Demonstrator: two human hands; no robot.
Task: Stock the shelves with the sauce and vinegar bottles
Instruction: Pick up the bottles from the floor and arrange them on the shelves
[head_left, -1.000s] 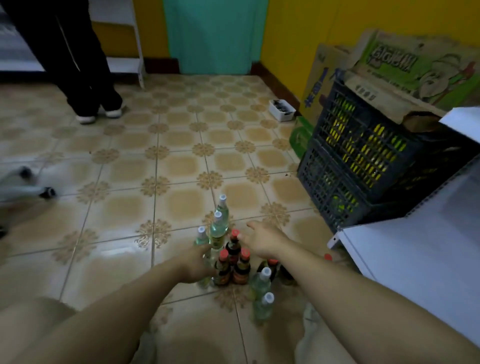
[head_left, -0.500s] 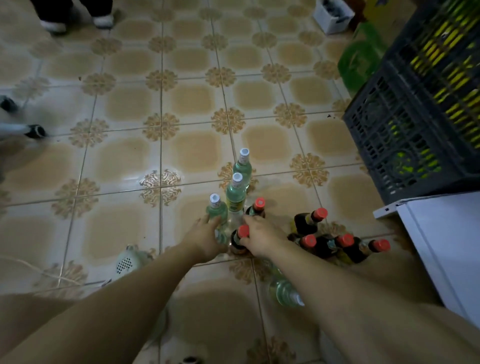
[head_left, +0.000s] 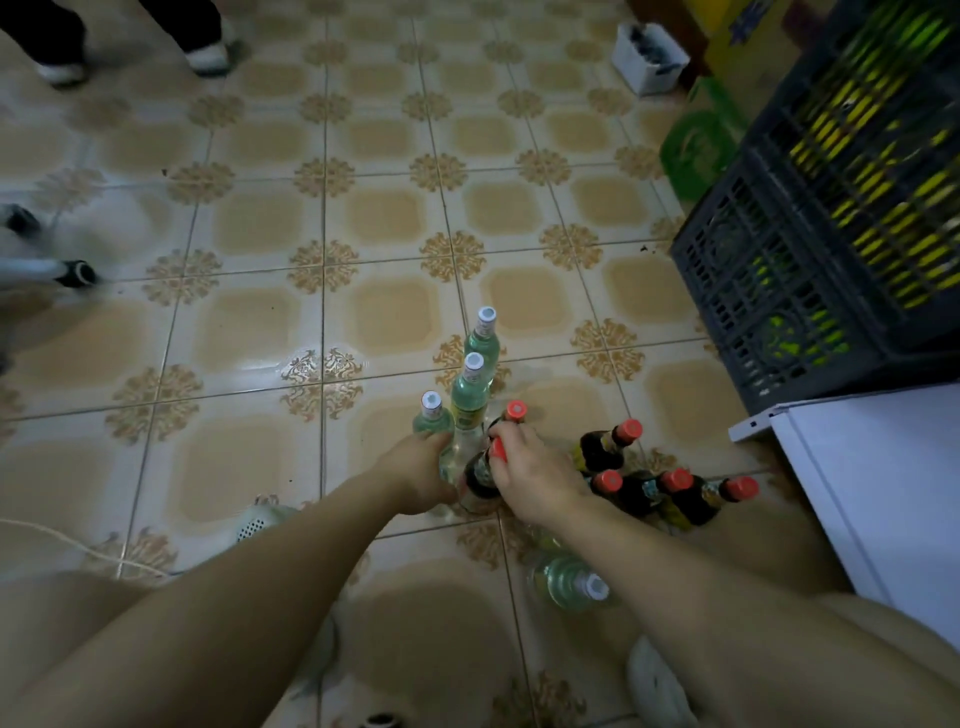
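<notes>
Tiled floor (head_left: 249, 332) is running under everything, with left grip (head_left: 421, 475) and right grip (head_left: 530, 467) both working low on it, side by side. Stacked dark plastic crates (head_left: 810, 291) are sitting well to the right of and beyond the right grip, yellow-green contents showing through the mesh. White shelf unit (head_left: 883, 493) is standing to the right of the right grip, just below the crates. Green pack (head_left: 696, 145) is leaning by the crates, far beyond the right grip. Small white box (head_left: 649, 57) is sitting farther out still. Another person's shoes (head_left: 208, 54) are showing far beyond the left grip. White perforated object (head_left: 260, 522) is lying just left of the left forearm.

Left grip is curling its fingers round the body of an upright vinegar bottle (head_left: 434, 423), clear greenish, its white cap sticking up past the knuckles. Right grip is pinching the red-capped neck of a dark sauce bottle (head_left: 479, 475), just beside the held vinegar bottle. Two more vinegar bottles (head_left: 470, 400) are standing in a row just beyond the left grip. A second sauce bottle (head_left: 511, 413) is poking up right behind the right grip's fingertips. Four spare sauce bottles (head_left: 605, 449) are clustering just right of the right grip, near the shelf unit. A near vinegar bottle (head_left: 563, 579) is showing under the right forearm; I cannot tell whether it is upright or lying.
</notes>
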